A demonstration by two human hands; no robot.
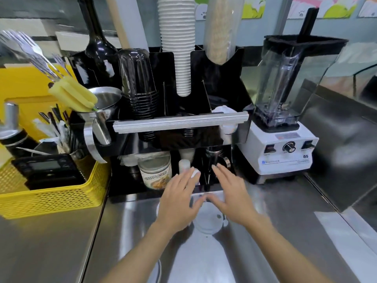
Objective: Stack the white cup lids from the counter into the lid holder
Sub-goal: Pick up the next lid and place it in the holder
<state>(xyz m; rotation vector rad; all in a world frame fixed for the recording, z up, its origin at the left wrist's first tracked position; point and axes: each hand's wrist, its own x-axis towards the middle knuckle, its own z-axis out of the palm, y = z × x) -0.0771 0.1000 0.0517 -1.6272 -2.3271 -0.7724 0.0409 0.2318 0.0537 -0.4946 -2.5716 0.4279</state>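
both hands are over the steel counter [285, 203], palms down, fingers spread — neither grips anything. left hand [179, 201] and right hand [230, 195] flank a white cup lid [208, 219] lying flat on the counter just below and between them; thumbs nearly meet over its far edge. the lid is round, so no long axis to align. both hands look about equally near; whether they touch it cannot be told through the blur.

the black holder rack [240, 127] stands straight ahead of the hands, well above counter level. its upper bays hold a stack of black cups [140, 86], a tall stack of white cups [179, 48] and a sleeved stack [221, 27]. white lids [225, 119] show at its right end behind the silver bar [179, 121] — likely the lid slot, so the move would be forward, up and slightly right, favouring the right hand.

a labelled jar [156, 173] sits under the rack, left of the hands. the blender [285, 99] jug looks empty.
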